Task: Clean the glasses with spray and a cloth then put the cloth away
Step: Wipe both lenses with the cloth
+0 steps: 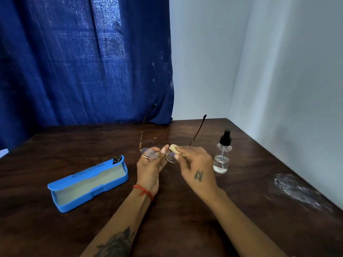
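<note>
Thin gold-rimmed glasses (150, 153) are held above the table's middle, temples unfolded and pointing away from me. My left hand (151, 168) grips them at the left lens and bridge. My right hand (196, 164) pinches a small pale yellow cloth (173, 147) against the top of the right lens. A clear spray bottle (221, 158) with a black pump top stands upright just right of my right hand, a little liquid in its bottom.
An open blue glasses case (89, 184) with a grey lining lies on the dark wooden table (185, 210) to the left. A white smear (297, 190) marks the table's right side. A blue curtain hangs behind; white walls close the corner at right.
</note>
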